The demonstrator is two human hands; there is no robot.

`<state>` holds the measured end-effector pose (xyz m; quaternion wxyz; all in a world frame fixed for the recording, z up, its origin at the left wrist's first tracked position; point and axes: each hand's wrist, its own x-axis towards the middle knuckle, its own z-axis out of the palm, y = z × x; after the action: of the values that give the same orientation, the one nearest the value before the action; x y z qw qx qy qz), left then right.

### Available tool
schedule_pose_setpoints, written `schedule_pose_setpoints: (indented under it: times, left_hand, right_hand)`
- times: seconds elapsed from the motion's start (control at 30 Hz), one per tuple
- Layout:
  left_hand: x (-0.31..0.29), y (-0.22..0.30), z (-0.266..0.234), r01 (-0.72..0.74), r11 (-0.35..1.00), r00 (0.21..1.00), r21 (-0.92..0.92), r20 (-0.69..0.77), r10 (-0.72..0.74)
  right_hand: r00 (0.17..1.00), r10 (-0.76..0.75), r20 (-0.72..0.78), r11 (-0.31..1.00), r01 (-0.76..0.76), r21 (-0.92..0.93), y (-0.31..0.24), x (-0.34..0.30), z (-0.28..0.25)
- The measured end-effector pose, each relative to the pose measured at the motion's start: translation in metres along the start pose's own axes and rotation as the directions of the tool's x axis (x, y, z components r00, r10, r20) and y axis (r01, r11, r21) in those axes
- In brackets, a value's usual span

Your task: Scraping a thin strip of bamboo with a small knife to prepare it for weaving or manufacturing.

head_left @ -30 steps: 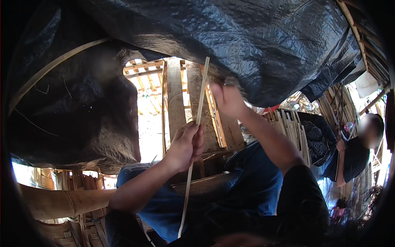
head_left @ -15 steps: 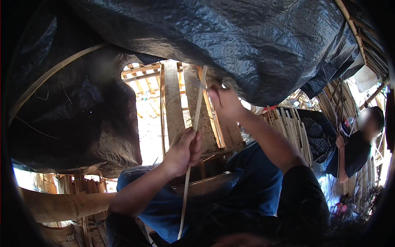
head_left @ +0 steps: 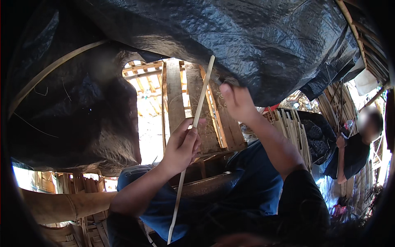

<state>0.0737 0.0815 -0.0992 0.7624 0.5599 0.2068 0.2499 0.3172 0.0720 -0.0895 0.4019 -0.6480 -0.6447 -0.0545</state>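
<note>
A long, thin, pale bamboo strip [head_left: 204, 88] slants from the upper middle down past my lap, its lower end over my jeans. My left hand [head_left: 180, 147] is closed around it near its middle, thumb up along it. To the right of its upper part, my right hand [head_left: 238, 102] is raised with curled fingers, smeared by motion. A dark, blurred thing [head_left: 227, 80] shows at its fingertips; its kind cannot be made out. A narrow gap shows between the right hand and the strip.
Dark plastic sheeting [head_left: 247, 37] hangs low overhead and on the left. Wooden planks [head_left: 175, 96] stand ahead of my knees. A thick bamboo pole [head_left: 66, 205] lies at lower left. Bundled pale strips [head_left: 292, 131] are at right, near another person [head_left: 352, 154] in dark clothing.
The bamboo strip's upper end has risen and tilted right, its lower end swinging left. My right hand has moved slightly right, away from the strip. My left hand still grips it.
</note>
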Motion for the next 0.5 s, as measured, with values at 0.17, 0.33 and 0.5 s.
schedule_pose_setpoints:
  times: [0.17, 0.33, 0.5]
  left_hand:
    - [0.006, -0.008, 0.003, 0.0, 1.0, 0.997, -0.008, -0.074, 0.0]
    - [0.005, -0.012, 0.004, -0.057, 0.998, 0.998, -0.002, -0.038, 0.057]
    - [0.003, -0.02, 0.004, -0.056, 0.998, 0.998, 0.035, -0.026, 0.057]
  right_hand:
    - [0.962, -0.081, 0.261, 0.984, 0.119, -0.135, -0.026, -0.001, 0.007]
    - [0.963, -0.184, 0.196, 0.974, 0.206, -0.099, -0.013, 0.007, 0.005]
    - [0.986, -0.052, 0.156, 0.974, 0.084, -0.208, 0.009, 0.015, 0.005]
